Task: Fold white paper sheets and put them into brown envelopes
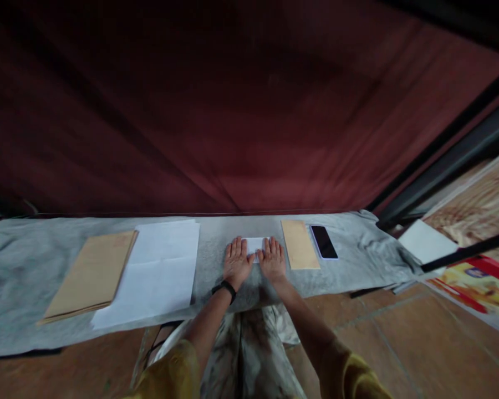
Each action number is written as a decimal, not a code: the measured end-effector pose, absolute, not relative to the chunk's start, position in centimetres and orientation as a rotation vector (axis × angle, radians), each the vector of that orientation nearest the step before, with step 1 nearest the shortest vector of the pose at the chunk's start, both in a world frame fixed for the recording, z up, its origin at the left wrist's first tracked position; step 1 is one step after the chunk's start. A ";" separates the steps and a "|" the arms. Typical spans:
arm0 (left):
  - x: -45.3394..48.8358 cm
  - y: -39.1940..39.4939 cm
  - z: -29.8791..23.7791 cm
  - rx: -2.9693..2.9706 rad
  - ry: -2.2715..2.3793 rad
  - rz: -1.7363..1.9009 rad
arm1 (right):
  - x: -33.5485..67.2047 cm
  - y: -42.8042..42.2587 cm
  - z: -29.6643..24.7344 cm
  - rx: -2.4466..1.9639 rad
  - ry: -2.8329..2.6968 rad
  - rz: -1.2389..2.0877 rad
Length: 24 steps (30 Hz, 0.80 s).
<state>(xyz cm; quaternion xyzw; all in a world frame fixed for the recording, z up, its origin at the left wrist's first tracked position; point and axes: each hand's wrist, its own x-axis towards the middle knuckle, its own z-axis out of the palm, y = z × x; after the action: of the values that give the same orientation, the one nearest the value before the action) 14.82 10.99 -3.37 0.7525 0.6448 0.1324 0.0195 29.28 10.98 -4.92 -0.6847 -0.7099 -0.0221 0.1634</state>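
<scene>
A small folded white paper (255,245) lies on the grey cloth right in front of me. My left hand (237,260) is pressed flat on its left side, fingers stretched away from me. On the paper's right side rests my right hand (273,257), also flat with the fingers out. The two thumbs point toward each other at the paper's near edge. Just right of my right hand is a brown envelope (300,245), and past it a phone (324,242) with a dark screen. The parts of the paper under my palms are hidden.
Left of my hands lie large white sheets (158,271), partly under a stack of brown envelopes (91,271). Grey cloth (357,266) covers the long narrow surface. A dark red curtain (249,111) hangs behind it. A red-and-yellow box (478,285) is at the right.
</scene>
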 end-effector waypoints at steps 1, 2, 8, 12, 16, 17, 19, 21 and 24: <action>14.8 11.0 -3.4 2.341 2.002 0.412 | 29.3 11.0 -4.8 -1.952 -2.031 -0.051; 14.8 11.1 -3.5 2.349 2.003 0.415 | 29.3 11.0 -4.7 -1.953 -2.036 -0.038; 14.7 11.4 -4.2 2.380 2.017 0.417 | 29.2 11.3 -4.8 -2.029 -2.027 0.022; 14.6 11.6 -4.5 2.393 2.021 0.403 | 29.3 11.6 -5.3 -2.024 -2.005 -0.004; 14.7 11.6 -4.4 2.407 2.022 0.393 | 29.3 11.6 -5.3 -2.001 -1.990 -0.048; 14.7 11.5 -4.3 2.410 2.024 0.390 | 29.2 11.6 -5.2 -1.998 -1.988 -0.055; 14.7 11.4 -4.0 2.419 2.031 0.381 | 29.2 11.5 -5.1 -1.996 -1.985 -0.065; 14.7 11.4 -3.9 2.433 2.033 0.368 | 29.2 11.4 -5.2 -1.987 -1.982 -0.076; 14.6 11.3 -3.9 2.435 2.027 0.358 | 29.3 11.4 -5.6 -1.956 -1.981 -0.088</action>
<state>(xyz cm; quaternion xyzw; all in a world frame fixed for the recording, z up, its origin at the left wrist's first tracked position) 14.58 11.28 -3.89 0.7636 0.6355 0.1121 -0.0233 29.34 11.37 -5.56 -0.6912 -0.6999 -0.0310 0.1773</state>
